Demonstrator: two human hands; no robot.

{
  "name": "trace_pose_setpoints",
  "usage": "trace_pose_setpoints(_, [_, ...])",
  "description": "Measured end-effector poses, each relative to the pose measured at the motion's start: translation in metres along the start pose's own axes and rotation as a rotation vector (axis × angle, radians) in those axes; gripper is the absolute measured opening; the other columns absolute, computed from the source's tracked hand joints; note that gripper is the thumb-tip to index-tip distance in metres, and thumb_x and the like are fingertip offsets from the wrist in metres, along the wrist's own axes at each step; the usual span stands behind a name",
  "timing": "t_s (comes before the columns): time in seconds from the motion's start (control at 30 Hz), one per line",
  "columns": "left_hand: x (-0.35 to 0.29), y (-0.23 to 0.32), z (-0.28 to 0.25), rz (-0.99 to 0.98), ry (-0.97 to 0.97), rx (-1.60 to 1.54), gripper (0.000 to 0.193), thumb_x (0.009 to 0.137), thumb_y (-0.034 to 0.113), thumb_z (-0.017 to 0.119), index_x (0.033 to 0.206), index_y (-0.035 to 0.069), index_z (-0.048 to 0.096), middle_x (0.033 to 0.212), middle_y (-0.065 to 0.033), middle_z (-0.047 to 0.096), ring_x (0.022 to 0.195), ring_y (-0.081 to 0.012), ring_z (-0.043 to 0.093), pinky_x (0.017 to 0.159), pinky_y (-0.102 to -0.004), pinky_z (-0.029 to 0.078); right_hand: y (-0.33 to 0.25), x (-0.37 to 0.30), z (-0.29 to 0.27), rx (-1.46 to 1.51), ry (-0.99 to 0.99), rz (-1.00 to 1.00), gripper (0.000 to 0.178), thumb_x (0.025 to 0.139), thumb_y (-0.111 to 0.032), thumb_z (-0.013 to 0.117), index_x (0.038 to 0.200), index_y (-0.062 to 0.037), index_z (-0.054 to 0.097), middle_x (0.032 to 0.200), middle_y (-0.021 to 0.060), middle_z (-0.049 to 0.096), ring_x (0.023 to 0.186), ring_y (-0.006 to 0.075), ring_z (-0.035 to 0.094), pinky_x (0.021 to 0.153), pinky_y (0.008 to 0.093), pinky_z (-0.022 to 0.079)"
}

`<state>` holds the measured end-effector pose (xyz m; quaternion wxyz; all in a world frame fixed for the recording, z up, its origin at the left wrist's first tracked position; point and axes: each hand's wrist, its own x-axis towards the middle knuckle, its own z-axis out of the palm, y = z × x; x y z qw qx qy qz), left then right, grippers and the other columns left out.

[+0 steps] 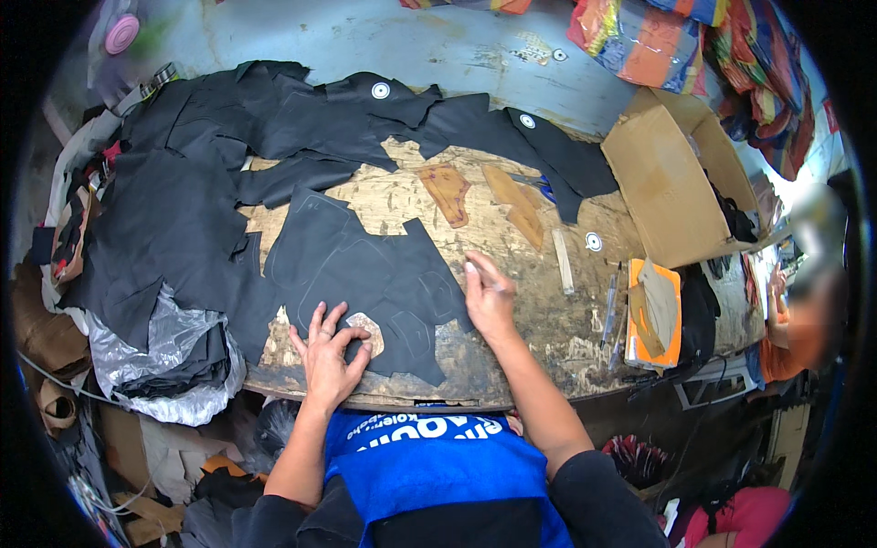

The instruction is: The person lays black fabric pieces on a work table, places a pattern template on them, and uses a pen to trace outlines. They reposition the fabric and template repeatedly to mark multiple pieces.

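A piece of black leather-like sheet (352,265) lies before me on the worn wooden table, with pale outlines drawn on it. My left hand (331,361) rests on its near part, fingers spread, the thumb and forefinger curved toward each other. Beside those fingertips lies a small beige template (368,336), partly covered by them. At the sheet's right edge, my right hand (490,290) is closed in a pinch; whatever it may hold is too small to make out. Farther back lie a brown template (445,194) and a longer tan one (513,203).
More black sheets (183,201) cover the left and far sides. Blue-handled scissors (546,188) lie by the tan template. Rightward are a wooden strip (562,260), pens (610,306), an orange pad (674,315) and a cardboard box (667,183). Another person (790,320) is at far right.
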<state>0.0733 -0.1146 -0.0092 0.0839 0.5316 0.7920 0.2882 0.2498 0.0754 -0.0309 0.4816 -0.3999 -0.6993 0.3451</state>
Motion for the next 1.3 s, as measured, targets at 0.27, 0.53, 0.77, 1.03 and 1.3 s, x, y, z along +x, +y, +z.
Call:
trace_pose_setpoints(0.27, [-0.006,-0.014,0.008,-0.013,0.2,-0.467,0.024,0.073,0.005,0.07,0.094,0.007,0.059,0.1,-0.0067,0.058,0.099,-0.0218,0.056,0.094,-0.0442,0.038,-0.04,-0.003,0.017,-0.22,-0.176,-0.171,0.017,0.07,-0.003,0.066,0.085,-0.0028,0.057,0.076,0.013,0.058,0.07,0.0287,0.057,0.065,0.0366,0.045])
trace_pose_setpoints(0.53, [-0.009,-0.026,0.009,-0.179,0.487,-1.075,0.03,0.09,0.0,0.057,0.119,-0.003,0.05,0.099,-0.0089,0.06,0.074,-0.0096,0.058,0.072,-0.023,0.049,-0.086,0.037,-0.013,0.297,-0.322,0.226,0.015,0.078,0.011,0.051,0.082,-0.0039,0.054,0.053,-0.0028,0.041,0.045,0.006,0.039,0.044,0.0217,0.031])
trace_pose_setpoints(0.77, [-0.013,-0.03,0.01,-0.176,0.4,-0.982,0.021,0.09,0.001,0.057,0.111,-0.004,0.055,0.092,-0.0077,0.061,0.07,-0.0092,0.058,0.066,-0.023,0.05,-0.105,0.141,-0.099,-0.215,-0.094,-0.523,0.019,0.069,0.01,0.052,0.078,-0.0055,0.057,0.056,0.009,0.049,0.05,0.0119,0.048,0.05,0.0287,0.041])
trace_pose_setpoints(1.03, [-0.01,-0.026,0.006,-0.156,0.232,-0.722,0.017,0.089,0.004,0.06,0.104,-0.003,0.058,0.089,-0.0056,0.063,0.07,-0.0093,0.058,0.063,-0.0227,0.049,-0.114,0.295,-0.423,-0.288,0.734,-0.313,0.03,0.075,-0.008,0.065,0.105,-0.0083,0.066,0.091,0.0046,0.063,0.079,0.0136,0.057,0.067,0.0263,0.046])
trace_pose_setpoints(1.3, [0.005,-0.028,-0.005,-0.234,0.089,-0.595,0.014,0.088,0.007,0.061,0.1,-0.002,0.06,0.084,-0.0052,0.063,0.074,-0.0102,0.057,0.068,-0.0238,0.047,-0.063,0.259,-0.527,-1.057,1.03,0.001,0.032,0.081,-0.038,0.065,0.102,-0.0141,0.067,0.086,0.0133,0.069,0.079,0.0295,0.066,0.071,0.037,0.05])
